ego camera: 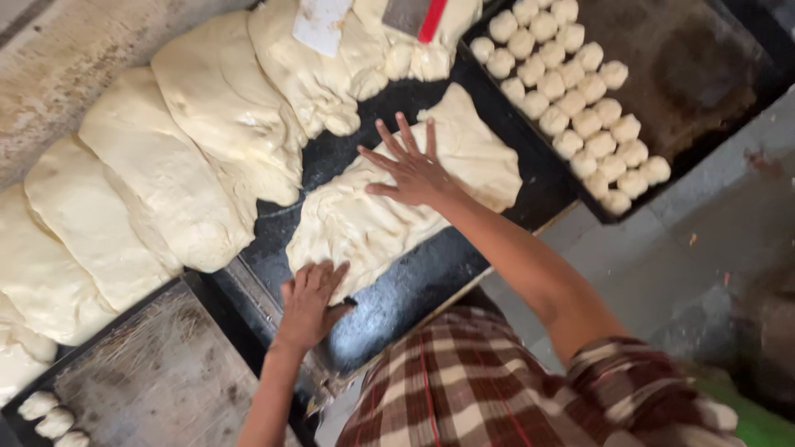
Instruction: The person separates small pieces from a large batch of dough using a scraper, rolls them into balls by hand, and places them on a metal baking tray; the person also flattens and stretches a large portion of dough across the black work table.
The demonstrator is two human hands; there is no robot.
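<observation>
A flattened slab of pale dough [364, 223] lies on a black work surface [422, 281]. My right hand [406, 165] rests flat on the slab's upper part, fingers spread. My left hand [310, 302] presses palm down on the slab's near edge, fingers together. Neither hand grips anything.
Large dough masses [166, 174] cover the left and top of the surface. A white scraper [321, 25] and a red-handled scraper [418, 16] lie on dough at the top. A dark tray [704, 74] holds several dough balls [571, 99]. Another tray [149, 381] with dough balls [50, 418] sits bottom left.
</observation>
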